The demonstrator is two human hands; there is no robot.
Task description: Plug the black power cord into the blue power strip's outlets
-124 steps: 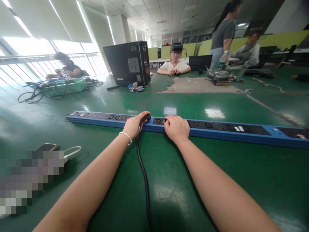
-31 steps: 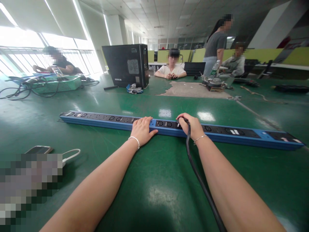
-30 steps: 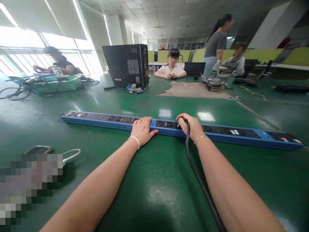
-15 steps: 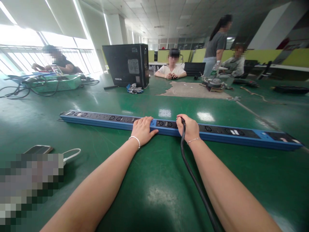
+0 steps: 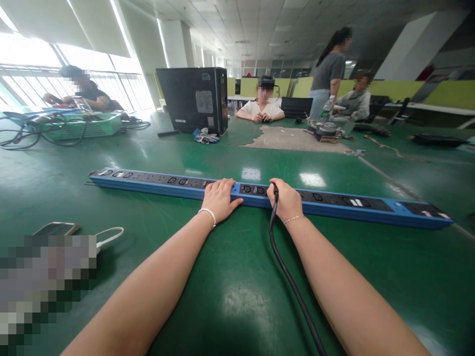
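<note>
A long blue power strip (image 5: 345, 210) with black sockets lies across the green table. My left hand (image 5: 219, 200) rests on its middle, thumb apart and the other fingers over the top face. Just to the right, my right hand (image 5: 287, 200) is closed on the plug end of a black cable (image 5: 287, 269), at the strip's sockets. The plug is mostly hidden by my fingers, so how far it sits in a socket cannot be seen. From my right hand the cable runs down to the bottom edge.
A phone (image 5: 57, 229) and a blurred object (image 5: 48, 282) lie at the left. Further back are a green basket (image 5: 87, 127) with cables, a black computer case (image 5: 193, 101), gloves (image 5: 205, 136) and a bottle (image 5: 327, 109). Several people are beyond.
My right hand has moved slightly left with the cable, whose upper part has also shifted left. My left hand stays in place on the strip.
</note>
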